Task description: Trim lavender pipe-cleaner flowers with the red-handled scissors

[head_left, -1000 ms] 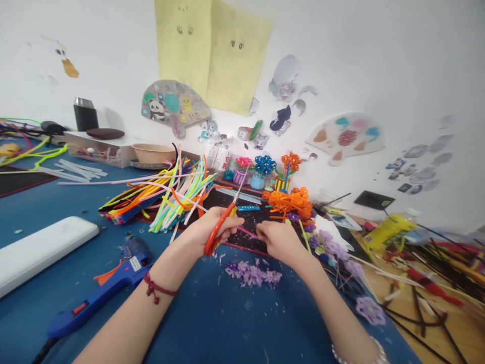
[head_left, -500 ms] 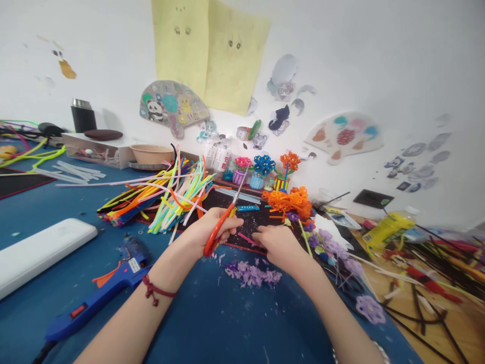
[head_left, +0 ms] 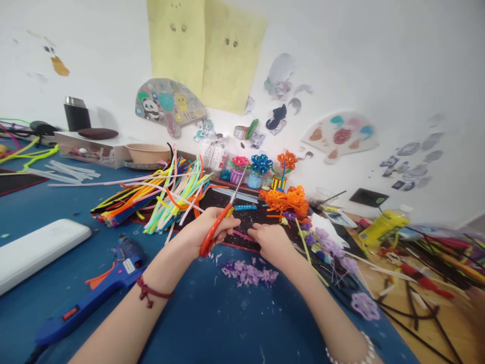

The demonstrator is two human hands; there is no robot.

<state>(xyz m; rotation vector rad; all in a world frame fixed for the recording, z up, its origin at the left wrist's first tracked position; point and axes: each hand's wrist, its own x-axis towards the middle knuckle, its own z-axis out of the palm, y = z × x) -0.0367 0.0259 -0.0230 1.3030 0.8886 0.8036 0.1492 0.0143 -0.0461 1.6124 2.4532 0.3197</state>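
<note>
My left hand (head_left: 212, 230) is closed around orange-handled scissors (head_left: 216, 226), whose blades point up and away. Its thumb and fingertips are pressed together near a short pink pipe cleaner (head_left: 242, 236). From the other side my right hand (head_left: 275, 245) is closed, with its fingertips at the pipe cleaner's right end. Both hands are over the front of a dark mat (head_left: 261, 220). Just in front of them lies a heap of purple fuzzy pieces (head_left: 248, 273) on the blue table (head_left: 227, 323).
A blue glue gun (head_left: 98, 293) and a white case (head_left: 45, 250) lie left. Behind are bundled pipe cleaners (head_left: 178, 194), orange flowers (head_left: 290, 202) and small potted flowers (head_left: 261, 172). Purple flowers (head_left: 333, 247) lie right, near a yellow bottle (head_left: 382, 227). A blurred hand-like shape (head_left: 473, 313) shows at right.
The whole view has shifted slightly. My hands keep nearly the same pose, with the scissors still in the left. A blurred hand-like shape has appeared at the right edge.
</note>
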